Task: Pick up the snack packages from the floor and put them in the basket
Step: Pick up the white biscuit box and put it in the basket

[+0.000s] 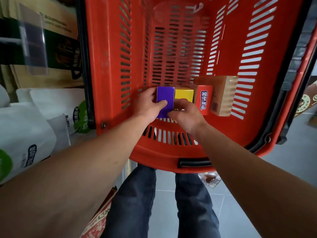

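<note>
A red slotted plastic basket (109,69) fills the middle of the head view. On its bottom, near the front wall, several snack boxes stand in a row: purple (165,95), yellow (184,94), red with white lettering (205,99) and tan (224,95). My left hand (147,105) grips the purple box, thumb across its face. My right hand (186,114) is curled over the lower part of the yellow box and hides it there.
White and green bags (30,127) and cardboard cartons (51,31) are stacked at the left. A wrapped snack (210,180) lies on the grey tile floor under the basket's front edge, beside my legs. A round-labelled package (304,103) shows at the right edge.
</note>
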Motion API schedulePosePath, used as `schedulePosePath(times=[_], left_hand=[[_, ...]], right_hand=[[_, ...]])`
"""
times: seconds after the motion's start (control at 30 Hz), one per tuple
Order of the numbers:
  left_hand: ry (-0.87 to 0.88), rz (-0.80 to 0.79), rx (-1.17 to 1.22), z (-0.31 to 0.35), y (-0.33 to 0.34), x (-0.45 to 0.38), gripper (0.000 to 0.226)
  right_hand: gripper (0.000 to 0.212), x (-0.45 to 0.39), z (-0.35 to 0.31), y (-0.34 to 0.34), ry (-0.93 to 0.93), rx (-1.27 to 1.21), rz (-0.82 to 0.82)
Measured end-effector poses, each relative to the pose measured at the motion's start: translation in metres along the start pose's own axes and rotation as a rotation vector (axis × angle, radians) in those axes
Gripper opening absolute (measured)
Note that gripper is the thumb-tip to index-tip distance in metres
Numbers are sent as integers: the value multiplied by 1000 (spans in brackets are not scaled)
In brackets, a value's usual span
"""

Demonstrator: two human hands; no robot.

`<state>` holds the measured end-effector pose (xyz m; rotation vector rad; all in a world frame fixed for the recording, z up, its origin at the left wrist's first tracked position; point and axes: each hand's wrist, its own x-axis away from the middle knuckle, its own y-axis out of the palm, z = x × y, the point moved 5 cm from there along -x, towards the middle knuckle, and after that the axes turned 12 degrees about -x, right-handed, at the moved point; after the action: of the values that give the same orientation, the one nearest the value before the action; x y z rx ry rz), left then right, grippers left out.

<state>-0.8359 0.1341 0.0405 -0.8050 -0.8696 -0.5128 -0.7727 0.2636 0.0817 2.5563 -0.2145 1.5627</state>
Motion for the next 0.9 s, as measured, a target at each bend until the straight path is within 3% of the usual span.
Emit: schedulePosePath(times=[0.37, 0.53, 0.67, 0.77, 0.9], left_hand=[[-71, -70, -163, -3, 6, -12, 55], [-71, -21, -204, 3, -2, -8, 53], [-31, -26, -295, 8, -6, -2, 70], [4, -32, -355, 12, -9, 2, 79], [50, -11, -375, 21, -19, 11, 74]], right_hand=[[52, -10, 10, -2, 26, 89, -21], [55, -5, 6, -19, -128, 437, 160], [61, 2, 4, -16, -209, 688, 134], [63, 5, 6, -12, -211, 731, 137], [63, 13, 1, -7, -240, 740, 141]])
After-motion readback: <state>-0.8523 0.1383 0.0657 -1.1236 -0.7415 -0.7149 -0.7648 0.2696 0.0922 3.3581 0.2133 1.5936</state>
